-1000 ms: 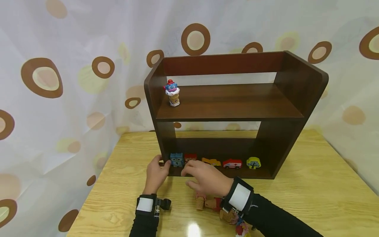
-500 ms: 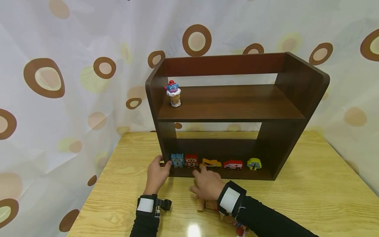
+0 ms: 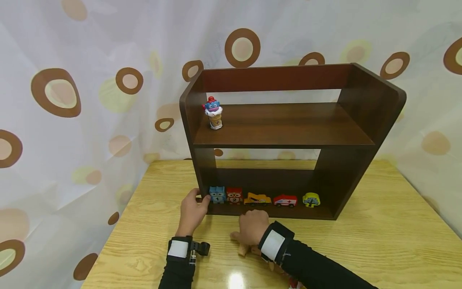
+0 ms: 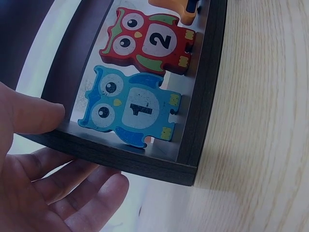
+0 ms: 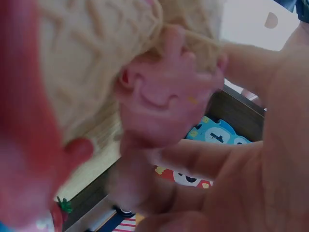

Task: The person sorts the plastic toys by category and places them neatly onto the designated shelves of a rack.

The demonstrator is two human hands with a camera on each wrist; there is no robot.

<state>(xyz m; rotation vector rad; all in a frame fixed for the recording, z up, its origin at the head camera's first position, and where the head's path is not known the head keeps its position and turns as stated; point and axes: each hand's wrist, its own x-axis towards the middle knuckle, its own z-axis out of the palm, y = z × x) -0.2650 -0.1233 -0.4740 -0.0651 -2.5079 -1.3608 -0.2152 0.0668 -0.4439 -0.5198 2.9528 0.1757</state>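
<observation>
My left hand [image 3: 191, 212] grips the left side panel of a dark brown two-tier shelf [image 3: 285, 124], thumb inside and fingers outside. My right hand [image 3: 252, 228] is low over the table in front of the shelf. In the right wrist view its fingers curl around the pink head of an ice-cream-cone figurine [image 5: 161, 106]. From above, that hand hides most of the figurine. Standing on the lower tier are a blue owl block with a 1 [image 4: 130, 106], a red owl block with a 2 [image 4: 149, 41], a yellow crane truck [image 3: 257, 198], a red-and-white ambulance [image 3: 285, 200] and a yellow tree block [image 3: 311, 199].
A blue-faced ice-cream-cone figurine [image 3: 213, 114] stands at the upper tier's left end. More cone figurines lie on the wooden table [image 3: 390, 241] beneath my right forearm, partly covered; a red one [image 5: 19, 145] looms close in the right wrist view. A patterned curtain hangs behind.
My right hand has drawn back from the lower tier, uncovering the red owl and crane truck, and come down onto the pink figurine, whose cone now tilts. My left hand has kept its place.
</observation>
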